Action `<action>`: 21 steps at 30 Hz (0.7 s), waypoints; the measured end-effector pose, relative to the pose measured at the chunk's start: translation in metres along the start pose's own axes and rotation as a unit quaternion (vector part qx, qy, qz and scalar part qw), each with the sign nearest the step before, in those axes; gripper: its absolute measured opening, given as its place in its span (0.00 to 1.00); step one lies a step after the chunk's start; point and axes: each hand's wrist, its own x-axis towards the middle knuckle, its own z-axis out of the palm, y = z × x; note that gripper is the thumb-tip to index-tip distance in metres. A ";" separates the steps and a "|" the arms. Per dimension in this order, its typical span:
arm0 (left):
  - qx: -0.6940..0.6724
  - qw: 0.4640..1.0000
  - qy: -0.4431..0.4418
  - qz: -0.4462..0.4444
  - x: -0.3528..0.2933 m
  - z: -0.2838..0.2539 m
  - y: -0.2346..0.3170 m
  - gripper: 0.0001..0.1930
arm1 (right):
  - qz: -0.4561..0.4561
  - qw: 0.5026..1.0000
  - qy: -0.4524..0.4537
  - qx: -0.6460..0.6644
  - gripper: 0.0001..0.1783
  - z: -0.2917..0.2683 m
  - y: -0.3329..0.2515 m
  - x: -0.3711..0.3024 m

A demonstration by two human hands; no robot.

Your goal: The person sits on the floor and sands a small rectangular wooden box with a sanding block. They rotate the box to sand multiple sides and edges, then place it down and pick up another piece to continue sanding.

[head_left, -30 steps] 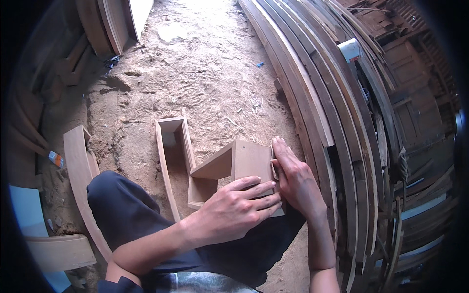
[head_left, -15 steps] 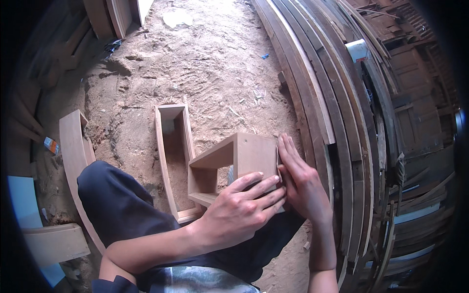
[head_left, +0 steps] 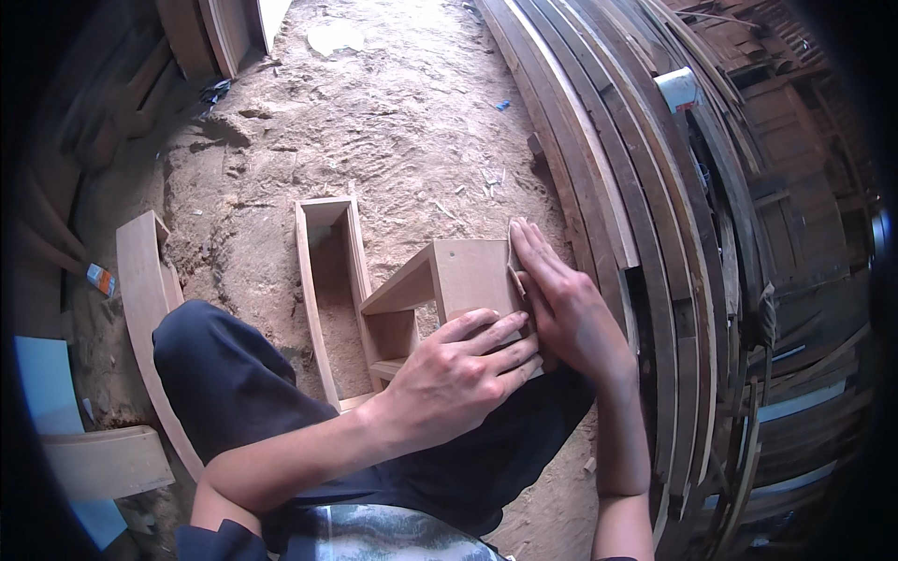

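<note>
Far left, a blue panel and a pale curved wooden piece are lying on the sawdust floor, a small orange-and-blue scrap just beside them. Nothing there is shifting except with the head camera, which is dipping a touch lower than a second ago, so everything is sliding up-frame a little.

Moving right: my dark-trousered knee is sitting against a long open wooden frame lying flat on the floor. Touching its right side, the small wooden box is standing up, open side facing left, resting at my lap.

My left hand is pressing flat on the box's near face, fingers spread narrow and laid across the panel, not gripping anything. Compared with a second ago it is sitting in the same spot, so I judge it is just steadying.

My right hand is lying flat along the box's right edge, fingers straight and together, pointing away from me. A thin pale sheet, maybe sandpaper, seems tucked under the fingers, but I cannot tell for sure. This hand is reaching slightly further up the edge than before, so I read it as rubbing along that edge, mid-stroke.

Far right, stacked curved planks, a white cup perched on them.
</note>
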 end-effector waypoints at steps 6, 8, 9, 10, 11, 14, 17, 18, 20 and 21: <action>-0.042 0.999 -0.020 0.028 0.002 -0.007 -0.008 0.11 | 0.023 1.000 0.001 -0.008 0.31 0.001 -0.006 -0.037; -0.042 0.998 -0.022 0.028 0.004 -0.006 -0.006 0.10 | 0.051 0.998 0.030 0.019 0.30 0.007 -0.002 -0.020; -0.045 0.998 -0.026 0.029 0.005 -0.007 -0.006 0.10 | 0.045 0.999 0.024 0.007 0.30 0.006 0.000 -0.013; -0.049 0.998 -0.030 0.031 0.006 -0.006 -0.005 0.10 | 0.049 0.998 0.026 0.007 0.30 0.004 0.001 -0.018; -0.047 0.998 -0.028 0.024 0.005 -0.007 -0.006 0.10 | 0.046 0.999 0.026 0.011 0.30 0.006 0.000 -0.018; -0.049 0.998 -0.025 0.011 0.002 -0.008 -0.004 0.11 | 0.031 0.999 0.005 0.007 0.30 0.005 -0.007 -0.037; -0.053 0.998 -0.031 0.018 0.002 -0.005 -0.005 0.11 | 0.020 1.000 0.011 0.007 0.30 0.002 -0.001 -0.028; -0.051 0.998 -0.034 0.028 0.003 -0.006 -0.006 0.12 | 0.023 0.999 0.023 0.008 0.30 0.001 0.002 -0.020; -0.048 0.998 -0.040 0.032 0.002 -0.008 -0.008 0.12 | 0.042 0.999 0.031 0.008 0.30 0.008 0.002 -0.010; -0.049 0.998 -0.041 0.025 -0.001 -0.010 -0.008 0.12 | 0.049 0.998 0.036 0.014 0.29 0.009 -0.004 -0.010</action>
